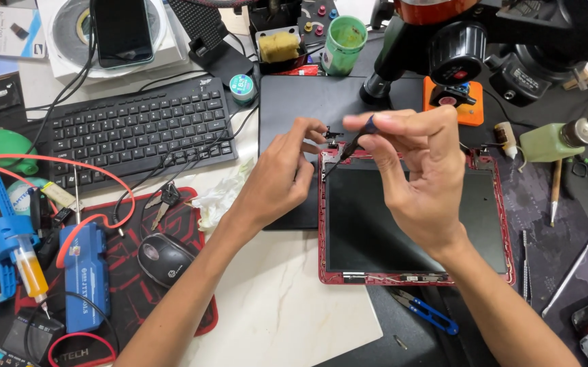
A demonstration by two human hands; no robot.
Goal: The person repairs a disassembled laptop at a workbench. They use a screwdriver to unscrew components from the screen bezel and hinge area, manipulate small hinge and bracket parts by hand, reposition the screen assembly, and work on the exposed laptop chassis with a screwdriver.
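Cluttered repair bench (294, 319), pale marble-look top with dark mats laid over it. Near the middle, toward the right, lies an opened red-framed tablet (413, 221), dark screen panel up, its top left corner right under both hands. Left hand (277, 177) hovers over that corner, thumb and forefinger pinched shut on a small black part (332, 134); other fingers curled loosely. Right hand (413, 166) sits just beside it, fingers closed around a thin dark tool (356, 144) with a blue grip end, tip slanting down-left toward the tablet's corner; cannot tell if the tip touches the frame. Behind the hands, a black mat (300, 102) partly under the tablet. Black microscope (484, 41) looms at the back right edge, orange block beneath it. Green cup (343, 44) at the back middle. Black keyboard (134, 129) toward the back left, phone (122, 30) on a tape roll behind it. Black mouse (163, 258) on a red-patterned pad at the front left, blue tool box (84, 275) near it, syringe of amber fluid at the left edge. Blue-handled snips (426, 311) just in front of the tablet. Green dispenser bottle (552, 141) at the right edge, with loose tweezers and picks lying front right.
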